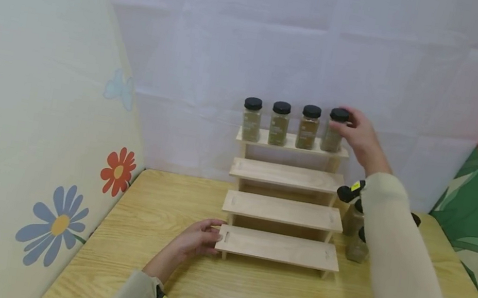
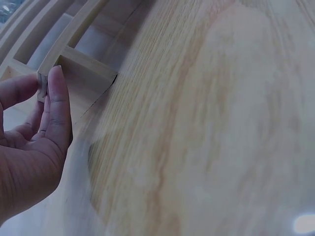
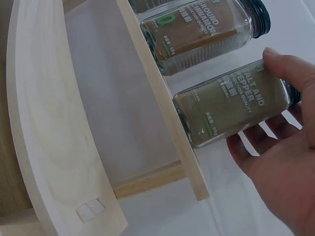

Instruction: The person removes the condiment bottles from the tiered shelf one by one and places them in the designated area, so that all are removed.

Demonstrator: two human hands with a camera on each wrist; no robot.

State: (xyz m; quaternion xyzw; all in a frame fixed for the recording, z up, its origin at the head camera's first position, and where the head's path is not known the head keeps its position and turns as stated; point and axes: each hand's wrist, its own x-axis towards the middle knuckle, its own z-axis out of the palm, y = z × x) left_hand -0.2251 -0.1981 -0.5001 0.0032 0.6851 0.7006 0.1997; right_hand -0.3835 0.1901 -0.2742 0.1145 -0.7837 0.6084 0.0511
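A wooden tiered spice rack [image 1: 288,175] stands on the table, with a row of black-lidded spice jars along its top tier. My right hand [image 1: 360,139] holds the salt and pepper jar [image 3: 231,103] near its lid, at the right end of that tier. In the right wrist view the jar's base meets the shelf board, beside the ground cinnamon jar [image 3: 202,32]. Down at the lowest tier, my left hand [image 1: 196,238] pinches the left end of the board [image 2: 43,83] between thumb and fingers.
Several more jars [image 1: 357,246] stand on the table right of the rack, partly hidden by my right sleeve [image 1: 404,258]. A white cloth [image 1: 215,62] hangs behind, and flower-printed panels [image 1: 33,85] flank the wooden table [image 1: 156,198].
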